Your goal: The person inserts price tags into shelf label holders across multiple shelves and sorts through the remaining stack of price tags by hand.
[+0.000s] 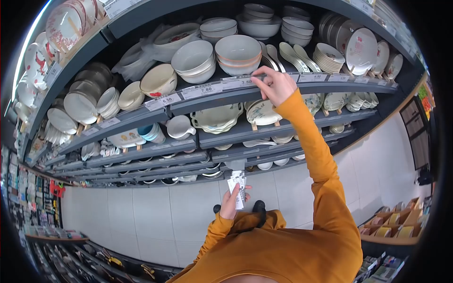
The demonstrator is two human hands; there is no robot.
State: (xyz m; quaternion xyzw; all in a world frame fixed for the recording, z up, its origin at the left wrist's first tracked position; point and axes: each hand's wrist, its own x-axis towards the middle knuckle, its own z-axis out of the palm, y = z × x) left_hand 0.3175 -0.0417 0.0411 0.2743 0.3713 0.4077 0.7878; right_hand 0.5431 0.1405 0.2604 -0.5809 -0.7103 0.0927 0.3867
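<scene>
My left hand (230, 203) is closed around a fanned bunch of printed price labels (239, 191), held low in front of my body. Up at the shelf edge, my right hand (278, 86) has thumb and forefinger pinched at a price label (244, 82) marked 3.50 in the label strip. Directly behind that spot stand stacked white bowls, the upper one a large bowl (238, 47) with an orange line below its rim. White spoons (292, 56) lie just right of them. Another label (206, 91) reading 7.80 sits to the left in the same strip.
More shelves of plates and bowls run below and to both sides, including a scalloped dish (217, 118) under my right forearm. A pale tiled floor (155, 212) lies beneath me. Behind me at right is a wooden display (396, 221) with rolls in compartments.
</scene>
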